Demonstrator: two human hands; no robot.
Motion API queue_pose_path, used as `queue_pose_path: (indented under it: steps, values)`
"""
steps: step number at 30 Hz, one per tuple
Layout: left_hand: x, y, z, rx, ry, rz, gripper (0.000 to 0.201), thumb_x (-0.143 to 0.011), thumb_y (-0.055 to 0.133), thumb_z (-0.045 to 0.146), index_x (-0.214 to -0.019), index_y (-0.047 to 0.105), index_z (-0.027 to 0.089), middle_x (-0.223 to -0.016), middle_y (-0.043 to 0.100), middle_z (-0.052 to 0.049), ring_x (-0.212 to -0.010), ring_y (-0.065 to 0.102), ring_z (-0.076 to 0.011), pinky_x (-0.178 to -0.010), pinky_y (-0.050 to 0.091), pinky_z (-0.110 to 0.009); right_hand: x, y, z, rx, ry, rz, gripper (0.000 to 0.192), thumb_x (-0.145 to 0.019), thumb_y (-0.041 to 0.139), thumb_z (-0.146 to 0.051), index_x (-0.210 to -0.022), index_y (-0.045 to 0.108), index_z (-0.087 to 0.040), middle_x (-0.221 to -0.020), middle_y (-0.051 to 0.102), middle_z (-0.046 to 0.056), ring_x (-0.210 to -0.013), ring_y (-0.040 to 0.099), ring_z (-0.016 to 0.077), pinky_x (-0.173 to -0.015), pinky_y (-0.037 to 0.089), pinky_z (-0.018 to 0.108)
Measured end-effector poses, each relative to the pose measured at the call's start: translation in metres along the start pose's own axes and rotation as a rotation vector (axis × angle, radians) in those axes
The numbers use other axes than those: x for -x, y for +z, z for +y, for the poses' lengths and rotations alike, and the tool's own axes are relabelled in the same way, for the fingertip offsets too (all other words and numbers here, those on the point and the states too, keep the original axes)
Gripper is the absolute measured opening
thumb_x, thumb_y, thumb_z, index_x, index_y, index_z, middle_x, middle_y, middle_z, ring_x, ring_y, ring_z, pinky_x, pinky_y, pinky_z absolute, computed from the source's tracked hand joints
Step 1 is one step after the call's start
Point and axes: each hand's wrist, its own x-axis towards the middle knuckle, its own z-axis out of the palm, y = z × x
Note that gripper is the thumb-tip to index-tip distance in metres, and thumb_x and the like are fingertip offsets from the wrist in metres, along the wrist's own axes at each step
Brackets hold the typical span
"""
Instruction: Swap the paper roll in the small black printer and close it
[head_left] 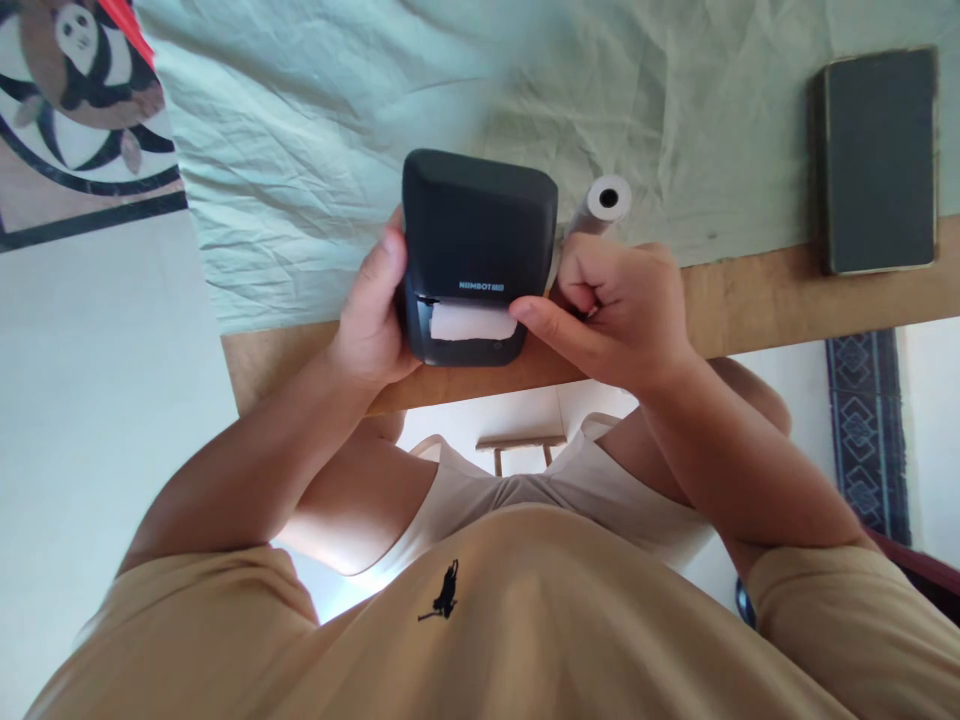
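Note:
A black label printer (480,220) marked NIIMBOT is held above the front edge of the table. A strip of white paper (471,322) sticks out of the slot in its lower front. My left hand (375,315) wraps round the printer's left side, thumb along the edge and the other fingers hidden behind. At the right side, my right hand (626,305) is closed, its fingers curled against the printer. Its thumb tip presses at the right end of the slot, beside the paper. Just beyond the right hand lies a white paper roll (589,210) with a black core.
A pale green cloth (322,150) with wrinkles covers the table, whose bare wooden edge (757,300) runs along the front. Toward the right a dark phone or tablet (881,160) lies near that edge. Below, a small wooden stool (521,443) stands on the floor.

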Motion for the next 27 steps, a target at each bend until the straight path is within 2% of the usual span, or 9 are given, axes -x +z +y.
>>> queue_pose_path:
  steps: [3, 7, 10, 12, 15, 18, 20, 23, 27]
  values:
    - [-0.001, -0.011, -0.006, -0.021, 0.038, -0.041, 0.031, -0.102, 0.051, 0.04, -0.11, 0.07, 0.017, -0.103, 0.076, 0.0, -0.144, 0.057, -0.0254, -0.122, 0.049, -0.049, -0.002, 0.0, -0.008, 0.033, -0.077, 0.159, 0.047, -0.098, 0.062, -0.037, -0.069, 0.028, -0.021, -0.06, 0.036, -0.006, -0.052, 0.033, 0.0042, -0.052, 0.027, 0.024]
    - [-0.004, -0.021, -0.012, -0.072, 0.053, -0.107, 0.041, -0.099, 0.052, 0.053, -0.113, 0.066, 0.017, -0.114, 0.073, -0.003, -0.151, 0.05, -0.0298, -0.123, 0.046, -0.053, -0.009, 0.001, -0.01, 0.047, -0.04, 0.292, 0.044, -0.103, 0.051, -0.047, -0.073, 0.03, -0.023, -0.069, 0.046, -0.003, -0.059, 0.052, 0.009, -0.058, 0.037, 0.027]
    - [-0.008, -0.025, -0.015, -0.088, 0.045, -0.168, 0.058, -0.09, 0.058, 0.063, -0.126, 0.063, 0.018, -0.122, 0.072, -0.009, -0.147, 0.053, -0.0348, -0.121, 0.047, -0.052, -0.016, 0.003, -0.006, -0.086, -0.116, 0.395, 0.038, -0.098, 0.057, -0.036, -0.073, 0.031, -0.024, -0.071, 0.043, -0.003, -0.064, 0.055, 0.0105, -0.063, 0.046, 0.028]
    - [-0.009, -0.024, -0.015, -0.101, 0.06, -0.184, 0.064, -0.086, 0.061, 0.065, -0.13, 0.063, 0.019, -0.123, 0.072, -0.011, -0.143, 0.056, -0.0362, -0.12, 0.048, -0.052, -0.02, 0.004, -0.004, -0.155, -0.175, 0.401, 0.033, -0.096, 0.057, -0.029, -0.075, 0.033, -0.025, -0.071, 0.04, -0.003, -0.077, 0.062, 0.0125, -0.077, 0.054, 0.03]
    - [-0.007, -0.017, -0.011, -0.123, 0.048, -0.155, 0.055, -0.088, 0.057, 0.062, -0.125, 0.065, 0.022, -0.124, 0.072, -0.009, -0.144, 0.054, -0.0338, -0.121, 0.046, -0.048, -0.021, 0.002, -0.007, -0.043, -0.145, 0.32, 0.028, -0.097, 0.055, -0.028, -0.077, 0.037, -0.024, -0.076, 0.05, -0.001, -0.092, 0.068, 0.0143, -0.083, 0.053, 0.029]
    - [-0.003, -0.007, -0.006, -0.095, -0.02, -0.089, 0.045, -0.094, 0.053, 0.055, -0.122, 0.066, 0.023, -0.125, 0.071, -0.008, -0.149, 0.049, -0.03, -0.123, 0.044, -0.043, -0.023, 0.0, -0.018, 0.299, 0.111, 0.147, 0.019, -0.098, 0.052, -0.037, -0.085, 0.05, -0.023, -0.081, 0.065, 0.002, -0.067, 0.06, 0.0123, -0.066, 0.045, 0.03]
    - [-0.001, -0.003, -0.005, -0.072, -0.036, -0.058, 0.043, -0.094, 0.054, 0.055, -0.12, 0.066, 0.022, -0.127, 0.071, -0.008, -0.151, 0.046, -0.0293, -0.124, 0.044, -0.042, -0.026, 0.0, -0.027, 0.442, 0.221, 0.04, 0.018, -0.099, 0.049, -0.037, -0.095, 0.057, -0.022, -0.083, 0.068, 0.002, -0.062, 0.055, 0.0124, -0.064, 0.041, 0.031]
    - [0.002, -0.002, -0.005, -0.055, -0.023, -0.022, 0.044, -0.092, 0.057, 0.057, -0.115, 0.066, 0.02, -0.129, 0.069, -0.008, -0.155, 0.042, -0.0297, -0.124, 0.045, -0.043, -0.033, 0.002, -0.04, 0.505, 0.299, -0.096, 0.017, -0.1, 0.048, -0.032, -0.105, 0.063, -0.025, -0.094, 0.073, 0.002, -0.073, 0.058, 0.0152, -0.063, 0.034, 0.031]
    - [0.006, -0.007, -0.003, -0.068, -0.112, 0.057, 0.04, -0.094, 0.058, 0.056, -0.104, 0.066, 0.018, -0.127, 0.069, -0.007, -0.154, 0.043, -0.0309, -0.121, 0.05, -0.046, -0.038, 0.004, -0.047, 0.619, 0.4, -0.282, 0.028, -0.101, 0.046, -0.039, -0.117, 0.067, -0.031, -0.109, 0.073, 0.003, -0.074, 0.059, 0.0188, -0.061, 0.022, 0.033]
